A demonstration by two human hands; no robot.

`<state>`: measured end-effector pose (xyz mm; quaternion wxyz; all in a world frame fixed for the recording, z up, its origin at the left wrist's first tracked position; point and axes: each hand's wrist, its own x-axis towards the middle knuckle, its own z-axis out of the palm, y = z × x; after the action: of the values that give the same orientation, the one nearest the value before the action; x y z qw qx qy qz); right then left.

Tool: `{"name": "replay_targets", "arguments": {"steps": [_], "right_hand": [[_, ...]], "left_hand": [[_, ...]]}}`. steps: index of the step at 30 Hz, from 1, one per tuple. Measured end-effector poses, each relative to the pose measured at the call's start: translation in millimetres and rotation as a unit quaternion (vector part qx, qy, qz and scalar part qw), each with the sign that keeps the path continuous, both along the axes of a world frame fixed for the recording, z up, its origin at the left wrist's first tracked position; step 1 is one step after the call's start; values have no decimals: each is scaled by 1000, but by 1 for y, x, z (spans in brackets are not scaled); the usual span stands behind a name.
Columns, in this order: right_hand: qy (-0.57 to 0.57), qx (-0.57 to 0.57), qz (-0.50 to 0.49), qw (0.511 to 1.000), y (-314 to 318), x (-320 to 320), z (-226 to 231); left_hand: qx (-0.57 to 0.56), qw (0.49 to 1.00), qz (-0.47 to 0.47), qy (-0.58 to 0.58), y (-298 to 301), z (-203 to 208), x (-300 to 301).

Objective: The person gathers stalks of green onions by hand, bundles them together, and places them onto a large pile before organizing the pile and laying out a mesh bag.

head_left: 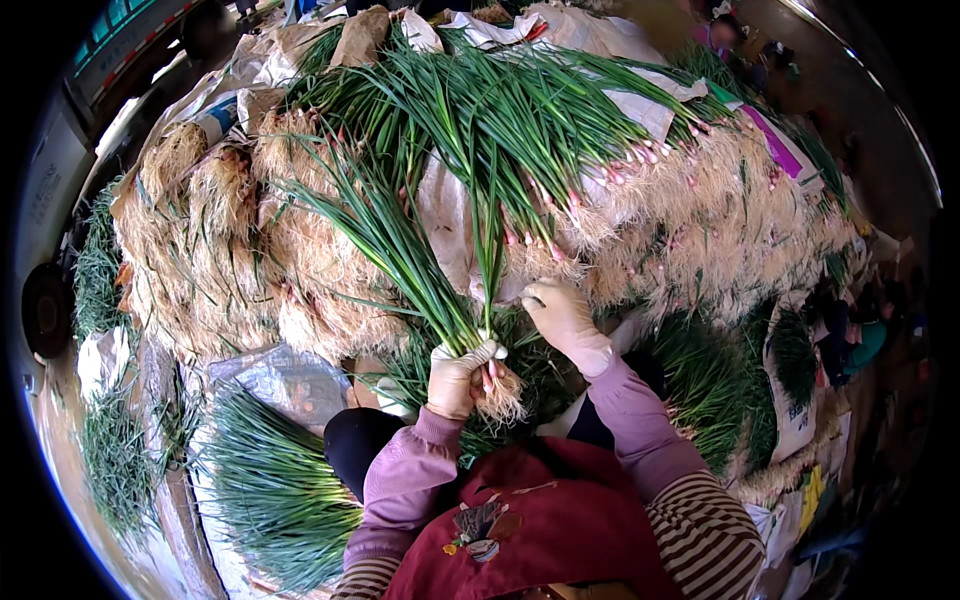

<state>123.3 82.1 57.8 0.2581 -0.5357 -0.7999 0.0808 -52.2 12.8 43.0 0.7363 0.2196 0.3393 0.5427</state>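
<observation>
My gloved left hand (455,382) is wrapped round the lower stems of a bunch of spring onions (425,278). Their green leaves fan up and away to the far left, and pale roots with pinkish bulbs stick out below the grip on its right side. Just to the right, my gloved right hand (562,318) is raised apart from the bunch with its fingers curled together. Whether anything small sits between those fingers cannot be made out. Ahead of both hands lies a big heap of spring onions (520,120), with its roots turned toward me.
A thick mass of pale roots (720,210) hangs over the heap's near side. Beside my left knee is a laid-out pile of spring onions (270,490), with clear plastic sheeting (290,385) behind it. More green leaves (705,385) lie to the right of my right arm.
</observation>
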Motion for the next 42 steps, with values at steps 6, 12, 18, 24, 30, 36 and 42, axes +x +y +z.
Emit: {"name": "replay_targets", "arguments": {"steps": [6,12,18,24,30,36,42], "right_hand": [[595,-353,-14,722,-5,-27,9],[-7,-241,-1,971,-14,-24,-11],[-19,-234,-19,972,12,3,66],[-315,-73,-201,925,102,45,49],[105,-228,-14,968,1,22,58],[224,-361,13,905,-40,7,28],[544,-343,-28,765,-6,-18,2]], "left_hand": [[8,997,-70,-25,-2,1,0],[21,999,3,25,-4,6,0],[36,998,43,-10,-3,-4,-10],[-21,1000,-14,-3,6,-5,2],[-47,998,-37,3,5,5,2],[-35,999,-37,10,3,1,17],[-14,998,-51,22,3,2,16]]}}
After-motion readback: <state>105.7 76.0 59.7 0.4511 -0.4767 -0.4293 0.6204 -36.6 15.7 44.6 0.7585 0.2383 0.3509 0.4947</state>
